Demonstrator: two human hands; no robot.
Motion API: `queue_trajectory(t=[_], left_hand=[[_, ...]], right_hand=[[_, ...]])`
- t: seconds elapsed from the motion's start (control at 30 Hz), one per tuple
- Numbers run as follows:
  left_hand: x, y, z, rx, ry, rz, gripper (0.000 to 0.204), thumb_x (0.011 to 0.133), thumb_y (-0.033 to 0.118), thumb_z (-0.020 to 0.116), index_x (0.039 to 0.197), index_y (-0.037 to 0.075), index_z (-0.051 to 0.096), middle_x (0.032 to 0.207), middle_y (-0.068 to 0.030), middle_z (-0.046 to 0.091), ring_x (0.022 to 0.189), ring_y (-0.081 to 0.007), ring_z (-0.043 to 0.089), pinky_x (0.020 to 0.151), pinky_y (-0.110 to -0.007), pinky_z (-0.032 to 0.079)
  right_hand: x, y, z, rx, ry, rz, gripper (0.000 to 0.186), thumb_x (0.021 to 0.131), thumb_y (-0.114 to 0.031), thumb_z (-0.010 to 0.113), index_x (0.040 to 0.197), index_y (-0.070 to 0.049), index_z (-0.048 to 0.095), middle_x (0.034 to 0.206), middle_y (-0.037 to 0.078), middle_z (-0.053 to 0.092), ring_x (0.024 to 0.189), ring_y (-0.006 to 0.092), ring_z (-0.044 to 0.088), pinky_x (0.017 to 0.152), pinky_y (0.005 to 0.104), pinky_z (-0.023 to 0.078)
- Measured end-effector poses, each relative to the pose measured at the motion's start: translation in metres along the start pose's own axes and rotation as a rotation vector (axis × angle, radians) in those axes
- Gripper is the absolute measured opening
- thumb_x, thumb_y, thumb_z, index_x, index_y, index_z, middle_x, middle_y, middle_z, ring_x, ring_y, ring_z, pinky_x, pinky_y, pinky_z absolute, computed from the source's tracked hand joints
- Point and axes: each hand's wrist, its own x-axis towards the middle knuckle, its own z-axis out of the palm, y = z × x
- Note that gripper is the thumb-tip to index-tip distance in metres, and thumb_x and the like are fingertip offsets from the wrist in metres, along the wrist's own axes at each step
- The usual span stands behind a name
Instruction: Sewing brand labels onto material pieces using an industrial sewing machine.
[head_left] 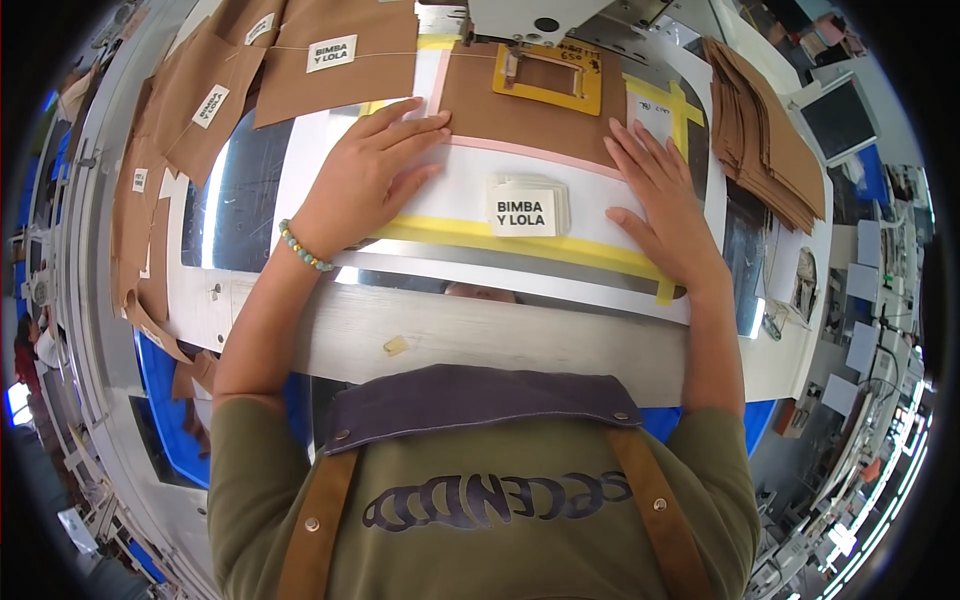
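Note:
A brown fabric panel [540, 118] lies flat inside a pink-edged guide [530, 152] on the white work surface. My left hand [375, 175] reaches the panel's left edge, its fingers stretched out. At the right edge my right hand [655, 205] lies with spread fingers, partly over a small white card. A yellow clamp frame [597, 98] with a rectangular opening rests on the panel under the sewing machine head [535, 18]. Between my hands sits a small stack of off-white printed labels [522, 207], apart from both. Neither hand holds anything.
Brown panels with labels attached [335, 85] spread over the left side, with thread running across them. A pile of brown panels [765, 135] lies at the right. Yellow tape [520, 238] borders the work surface. A dark screen [838, 118] stands far right; blue bins [165, 400] sit below.

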Motion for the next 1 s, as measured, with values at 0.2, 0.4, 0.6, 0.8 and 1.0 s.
queue_trajectory(t=[0.2,0.4,0.6,0.8,1.0], left_hand=[[-0.003,-0.004,-0.001,0.005,0.037,-0.011,0.042,0.097,0.016,0.078,0.138,0.008,0.073,0.151,-0.0074,0.069,0.145,-0.0344,0.059,0.12,-0.047,0.051],[0.002,0.006,-0.007,-0.048,-0.022,0.058,0.048,0.099,0.02,0.077,0.146,0.01,0.069,0.157,-0.0042,0.066,0.151,-0.0335,0.053,0.124,-0.047,0.047],[0.001,0.005,-0.004,-0.009,-0.068,0.006,0.052,0.098,0.016,0.077,0.149,0.011,0.067,0.162,-0.0017,0.062,0.154,-0.034,0.051,0.127,-0.048,0.044],[0.002,0.005,-0.003,-0.02,-0.033,0.01,0.044,0.1,0.02,0.077,0.143,0.01,0.071,0.153,-0.0039,0.069,0.147,-0.0338,0.057,0.121,-0.047,0.049],[0.001,0.002,-0.005,-0.026,-0.008,0.023,0.036,0.098,0.013,0.077,0.134,0.009,0.076,0.146,-0.0044,0.073,0.139,-0.0335,0.063,0.116,-0.046,0.054]], right_hand=[[0.001,-0.001,-0.003,0.018,-0.014,-0.016,0.078,0.106,-0.055,0.061,0.168,-0.012,0.045,0.179,0.007,0.037,0.167,0.0322,0.026,0.139,0.0559,0.015],[0.0,0.0,-0.002,-0.002,-0.001,-0.044,0.074,0.106,-0.059,0.058,0.168,-0.02,0.049,0.18,0.006,0.035,0.168,0.0328,0.026,0.139,0.0571,0.015],[-0.001,-0.002,-0.001,-0.02,0.003,-0.032,0.073,0.106,-0.06,0.058,0.167,-0.022,0.05,0.18,0.006,0.035,0.168,0.0338,0.025,0.138,0.0592,0.015],[-0.001,-0.001,-0.001,-0.013,0.011,-0.032,0.07,0.107,-0.056,0.058,0.167,-0.021,0.051,0.18,0.006,0.035,0.168,0.0337,0.025,0.138,0.0592,0.016],[-0.001,0.008,-0.001,0.08,0.083,-0.041,0.059,0.108,-0.041,0.062,0.161,-0.015,0.057,0.175,0.009,0.044,0.165,0.0348,0.032,0.136,0.0541,0.021]])
